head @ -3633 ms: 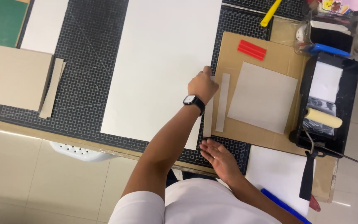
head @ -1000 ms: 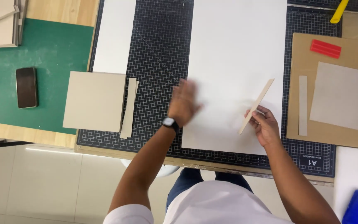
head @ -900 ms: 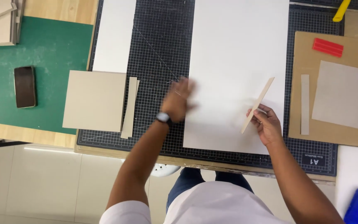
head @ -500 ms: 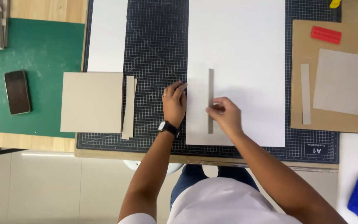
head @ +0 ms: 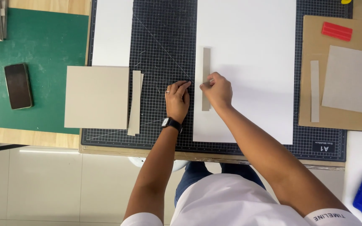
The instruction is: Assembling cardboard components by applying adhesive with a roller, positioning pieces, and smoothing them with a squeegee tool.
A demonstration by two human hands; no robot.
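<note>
A narrow grey board strip (head: 206,62) lies upright along the left edge of a large white sheet (head: 252,62) on the black gridded cutting mat (head: 164,50). My right hand (head: 216,90) presses on the strip's lower half with its fingertips. My left hand (head: 177,99), with a ring and a black wristwatch, rests on the mat just left of the sheet, fingers curled and fingertips near the sheet's edge, holding nothing.
A grey board square (head: 96,97) with thin strips (head: 135,102) beside it lies left. A second white sheet (head: 113,31) and a phone (head: 18,86) on a green mat sit further left. At right, brown cardboard (head: 315,33) carries a strip, a grey square (head: 352,79) and a red block (head: 336,31).
My right hand carried the strip over from the cardboard at right and laid it on the white sheet. In the last half second it shifted it left to the sheet's edge.
</note>
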